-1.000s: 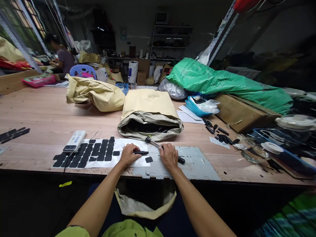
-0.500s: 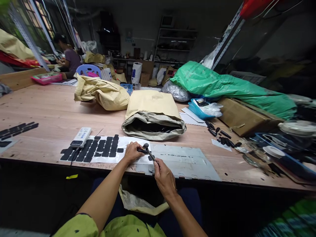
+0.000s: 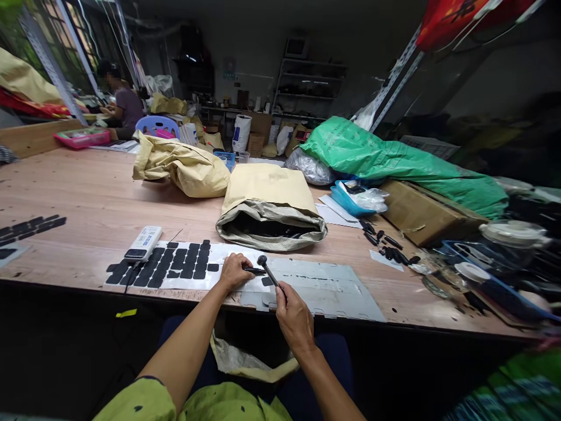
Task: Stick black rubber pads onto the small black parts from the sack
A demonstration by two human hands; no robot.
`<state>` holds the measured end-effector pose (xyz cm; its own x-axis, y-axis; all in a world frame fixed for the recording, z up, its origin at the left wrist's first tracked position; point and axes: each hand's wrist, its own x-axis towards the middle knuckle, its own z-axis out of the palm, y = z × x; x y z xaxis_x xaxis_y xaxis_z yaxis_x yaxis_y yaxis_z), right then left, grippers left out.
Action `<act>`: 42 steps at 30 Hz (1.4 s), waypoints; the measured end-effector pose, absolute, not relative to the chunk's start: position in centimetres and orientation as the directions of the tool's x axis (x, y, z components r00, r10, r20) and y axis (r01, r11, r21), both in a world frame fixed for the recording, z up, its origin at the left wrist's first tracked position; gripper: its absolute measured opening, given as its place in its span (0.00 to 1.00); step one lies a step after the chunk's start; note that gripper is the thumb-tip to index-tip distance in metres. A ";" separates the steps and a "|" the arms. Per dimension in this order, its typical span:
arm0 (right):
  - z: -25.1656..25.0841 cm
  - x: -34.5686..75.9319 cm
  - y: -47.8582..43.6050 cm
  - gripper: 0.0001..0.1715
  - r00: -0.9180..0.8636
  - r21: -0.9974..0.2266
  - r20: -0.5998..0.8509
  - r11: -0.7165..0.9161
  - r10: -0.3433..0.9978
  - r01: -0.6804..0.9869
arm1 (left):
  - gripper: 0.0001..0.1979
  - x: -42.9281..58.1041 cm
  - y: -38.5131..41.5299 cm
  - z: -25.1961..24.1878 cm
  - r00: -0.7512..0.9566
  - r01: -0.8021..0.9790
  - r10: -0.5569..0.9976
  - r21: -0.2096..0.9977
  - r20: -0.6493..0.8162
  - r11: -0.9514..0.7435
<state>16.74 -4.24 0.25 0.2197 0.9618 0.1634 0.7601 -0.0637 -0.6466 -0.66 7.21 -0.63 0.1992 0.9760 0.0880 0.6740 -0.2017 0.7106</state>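
My left hand pinches a slim black part down on the white sheet near the table's front edge. In my right hand is a dark hammer-like tool, its fingers wrapped round the shaft. The tool's rounded head is up by the tip of the black part; whether they touch I cannot tell. Left of my hands, rows of black rounded pads lie on the sheet. A grey translucent mat lies under and right of the tool. One more black pad sits beside the part.
A paper sack with dark contents opens toward me. A white device with a cable stands at left. Black pieces, a cardboard box and a blue tray lie at right. A person sits far left.
The tool's head has shifted slightly right, away from my left fingers along the black part. My left hand stays in place. The view has turned a little to the right.
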 end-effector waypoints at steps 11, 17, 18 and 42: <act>0.2 18.3 -2.8 0.20 0.242 -0.550 0.164 -0.115 0.956 0.827 | 0.07 -0.6 7.0 -0.6 0.197 0.659 0.975 0.722 0.106 -0.211; -0.2 21.7 2.0 0.15 0.278 -0.304 0.242 -0.199 0.930 0.931 | 0.05 -0.9 7.0 -0.3 0.233 0.661 0.968 0.715 0.094 -0.228; -0.5 22.1 2.5 0.15 0.270 -0.263 0.257 -0.202 0.928 0.944 | 0.05 -1.0 7.0 -0.3 0.245 0.661 0.965 0.713 0.091 -0.235; -2.1 22.8 3.4 0.14 0.258 -0.234 0.342 -0.184 0.904 0.955 | 0.21 -1.2 7.5 -0.6 0.280 0.689 0.955 0.672 0.098 -0.271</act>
<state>22.83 3.38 -2.11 0.2580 0.9036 0.3420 0.9547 -0.1840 -0.2339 -1.24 7.47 -0.63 0.2797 0.9551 0.0977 0.6893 -0.2706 0.6720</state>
